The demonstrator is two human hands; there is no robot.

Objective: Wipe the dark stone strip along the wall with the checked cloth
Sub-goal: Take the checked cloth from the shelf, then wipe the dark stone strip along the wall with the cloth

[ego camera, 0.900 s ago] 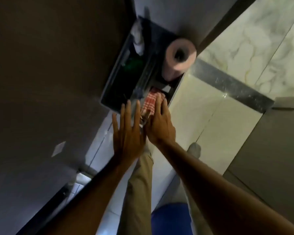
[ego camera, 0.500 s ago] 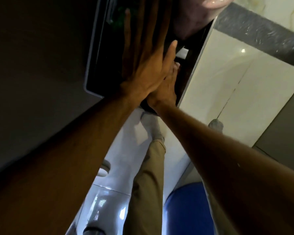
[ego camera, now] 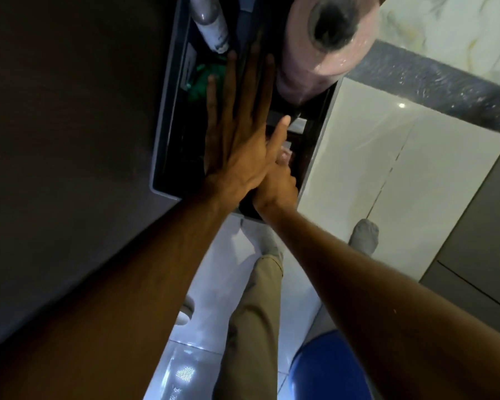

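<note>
Cloth for the wiping is almost wholly hidden now; only a small pale, pinkish scrap (ego camera: pixel 285 155) shows beside the right hand (ego camera: pixel 274 186), and whether that scrap is the checked cloth cannot be told for sure. The right hand's grip is curled down inside a dark open box (ego camera: pixel 168 134), apparently closed on that scrap, though the fingers are covered. Over it lies the left hand (ego camera: pixel 237 145), flat and spread wide, holding nothing, its fingers pointing away toward the far end of the box.

Inside the box, on the left side past the fingertips, is something green (ego camera: pixel 205 79), and beyond it a grey bottle (ego camera: pixel 210 27) lying on its side. On the right side stands a pink paper roll (ego camera: pixel 321 44), its hollow core facing the camera.

Right of the box, a dark stone strip (ego camera: pixel 433 90) runs as a long band across pale wall tiles (ego camera: pixel 387 157), slanting from beside the paper roll toward the right edge. It lies to the right of both hands, and the right hand is nearer, so that hand will likely lift out and carry the cloth rightward. Wiping has not begun.

Below, a trouser leg (ego camera: pixel 254 321) stands on a glossy floor (ego camera: pixel 214 284).
</note>
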